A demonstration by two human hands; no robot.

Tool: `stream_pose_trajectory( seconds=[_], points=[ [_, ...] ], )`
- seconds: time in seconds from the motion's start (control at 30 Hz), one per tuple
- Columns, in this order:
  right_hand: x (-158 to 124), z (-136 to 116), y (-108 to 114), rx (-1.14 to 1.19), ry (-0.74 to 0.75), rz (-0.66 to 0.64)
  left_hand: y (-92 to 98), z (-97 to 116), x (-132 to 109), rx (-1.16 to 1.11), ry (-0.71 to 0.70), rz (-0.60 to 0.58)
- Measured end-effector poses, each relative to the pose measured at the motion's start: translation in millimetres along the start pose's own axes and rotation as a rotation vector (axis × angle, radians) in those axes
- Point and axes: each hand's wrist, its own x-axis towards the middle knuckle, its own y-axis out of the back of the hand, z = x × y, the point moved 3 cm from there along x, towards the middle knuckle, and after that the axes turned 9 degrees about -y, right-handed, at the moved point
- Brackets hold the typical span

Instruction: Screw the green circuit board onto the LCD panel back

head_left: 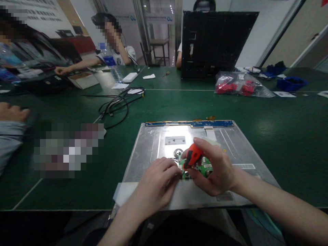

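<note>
A flat silver metal display panel (pixel 151 143) lies on the table in front of me, with a narrow blue circuit strip (pixel 176 124) along its far edge. On its near half sits a green circuit board (pixel 207 167), partly covered by my hands. My right hand (pixel 217 167) grips a screwdriver with an orange and black handle (pixel 194 155), tilted over the board; its tip is hidden. My left hand (pixel 160 179) rests at the board's left edge, fingers curled together, and anything between the fingertips is hidden. A white flat cable (pixel 210 133) runs from the strip towards the board.
On the green table (pixel 179 102), a black cable (pixel 115 104) lies coiled beyond the panel to the left. A large black screen (pixel 215 44) stands at the back, near a plastic bag with red items (pixel 241 84). A bottle (pixel 111 65) stands back left; other people sit around.
</note>
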Motion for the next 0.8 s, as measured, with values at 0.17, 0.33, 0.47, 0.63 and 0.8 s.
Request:
stream_pose_trajectory(
  seconds=[0.17, 0.33, 0.47, 0.63, 0.8],
  points=[
    [0.6, 0.2, -1.5, 0.047, 0.012, 0.002, -0.9, -0.8, 0.6, -0.005, 0.008, -0.008],
    [1.2, -0.2, -1.9, 0.022, 0.008, 0.022, -0.8, -1.1, 1.3, 0.008, 0.007, -0.017],
    [0.8, -1.0, -1.4, -0.023, 0.003, 0.033, 0.6, -0.8, 1.3, 0.008, 0.009, -0.011],
    [1.9, -1.7, -1.1, -0.012, 0.031, 0.038, 1.1, 0.0, 2.0, 0.005, -0.009, 0.01],
    [1.0, 0.6, -0.2, -0.007, 0.006, -0.01, -1.3, -0.6, 1.5, 0.01, 0.0, -0.009]
  ],
)
